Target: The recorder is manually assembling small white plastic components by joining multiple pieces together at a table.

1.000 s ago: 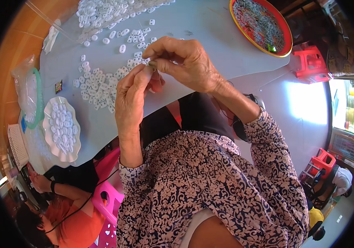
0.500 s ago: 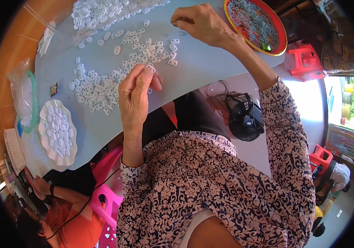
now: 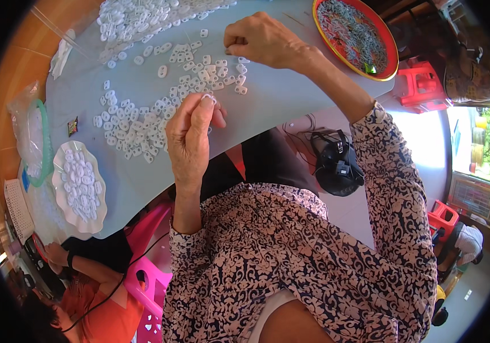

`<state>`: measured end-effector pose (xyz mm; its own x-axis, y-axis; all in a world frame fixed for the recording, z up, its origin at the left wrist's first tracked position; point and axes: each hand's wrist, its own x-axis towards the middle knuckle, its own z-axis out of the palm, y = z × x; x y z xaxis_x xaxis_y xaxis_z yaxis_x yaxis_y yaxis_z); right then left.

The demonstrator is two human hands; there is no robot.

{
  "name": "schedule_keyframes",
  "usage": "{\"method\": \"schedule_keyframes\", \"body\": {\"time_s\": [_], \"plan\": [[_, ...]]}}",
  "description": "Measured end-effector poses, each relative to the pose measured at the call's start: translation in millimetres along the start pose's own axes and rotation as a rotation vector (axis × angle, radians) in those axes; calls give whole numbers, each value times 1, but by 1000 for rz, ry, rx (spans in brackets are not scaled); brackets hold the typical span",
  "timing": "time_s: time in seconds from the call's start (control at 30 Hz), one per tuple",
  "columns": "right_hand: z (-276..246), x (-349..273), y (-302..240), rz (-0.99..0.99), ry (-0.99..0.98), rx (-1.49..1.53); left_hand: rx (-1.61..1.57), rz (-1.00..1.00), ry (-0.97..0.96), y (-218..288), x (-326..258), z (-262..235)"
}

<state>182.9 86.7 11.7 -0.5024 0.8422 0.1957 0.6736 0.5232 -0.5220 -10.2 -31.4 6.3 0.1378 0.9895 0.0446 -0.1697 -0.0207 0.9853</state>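
Note:
My left hand (image 3: 190, 134) is raised at the near edge of the grey table (image 3: 279, 108). A small white plastic piece (image 3: 209, 98) is pinched between its thumb and forefinger. Farther off and to the right, my right hand (image 3: 265, 43) hovers over the table with its fingers pressed together; anything held in them is too small or hidden to name. Loose white two-holed plastic pieces (image 3: 142, 128) lie heaped left of my left hand. More of these pieces (image 3: 207, 71) are scattered between the hands.
A red, yellow-rimmed tray (image 3: 395, 48) of small grey metal parts stands at the far right. A wavy-edged white dish (image 3: 100, 206) holds white pieces at the left. More pieces (image 3: 142, 17) lie along the far side. A person in orange (image 3: 110, 308) sits at lower left.
My right hand has moved left and slightly nearer, away from the red tray, fingers still closed. My left hand keeps its pinch on the white piece, almost unmoved.

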Motion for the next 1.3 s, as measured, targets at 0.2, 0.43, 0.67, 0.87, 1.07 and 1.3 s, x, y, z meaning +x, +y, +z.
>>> {"method": "schedule_keyframes", "body": {"time_s": [0.2,0.43,0.67,0.87,1.07,1.3], "plan": [[1,12,-10,37,-75,-274,87,24,42,-5,-4,1],[-12,17,12,-12,-58,-36,-27,28,34,-9,-4,0],[-4,16,27,-24,34,6,-15,26,36,-9,-4,2],[-13,10,22,80,14,-105,31,25,38,-8,-5,1],[-25,-7,19,47,-115,-95,92,10,36,-8,-5,0],[-18,-6,18,125,-149,-62,134,28,29,-7,-5,0]]}}
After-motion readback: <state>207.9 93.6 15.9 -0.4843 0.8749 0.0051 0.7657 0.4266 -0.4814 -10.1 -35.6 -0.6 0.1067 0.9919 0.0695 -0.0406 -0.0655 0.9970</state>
